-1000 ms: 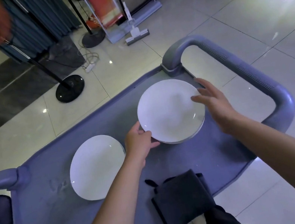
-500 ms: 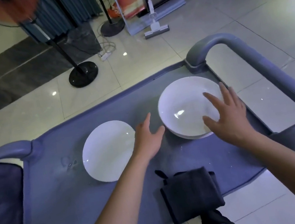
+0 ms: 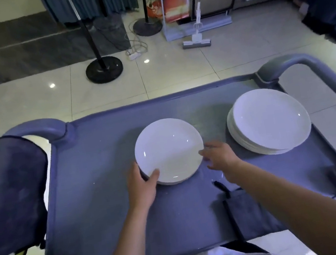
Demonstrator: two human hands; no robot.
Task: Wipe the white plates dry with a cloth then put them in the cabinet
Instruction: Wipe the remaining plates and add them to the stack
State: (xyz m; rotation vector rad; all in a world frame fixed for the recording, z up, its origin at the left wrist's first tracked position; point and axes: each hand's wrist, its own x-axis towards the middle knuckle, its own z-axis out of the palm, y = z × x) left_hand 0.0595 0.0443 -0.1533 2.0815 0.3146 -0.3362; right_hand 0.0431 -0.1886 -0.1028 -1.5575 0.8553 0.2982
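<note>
Both hands shifted from plate stack [image 3: 269, 119] to single plate [image 3: 169, 150], mid-cart [image 3: 96, 185]. Left hand [image 3: 142, 187] pinches near rim, thumb on top. Right hand [image 3: 220, 155] spread, touching right rim. Lift level; fetch dark cloth [image 3: 242, 208] near edge.

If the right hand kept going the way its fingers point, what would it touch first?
Most likely the single white plate: the right hand points left, fingertips already at its right rim, though actual contact is unclear.
</note>
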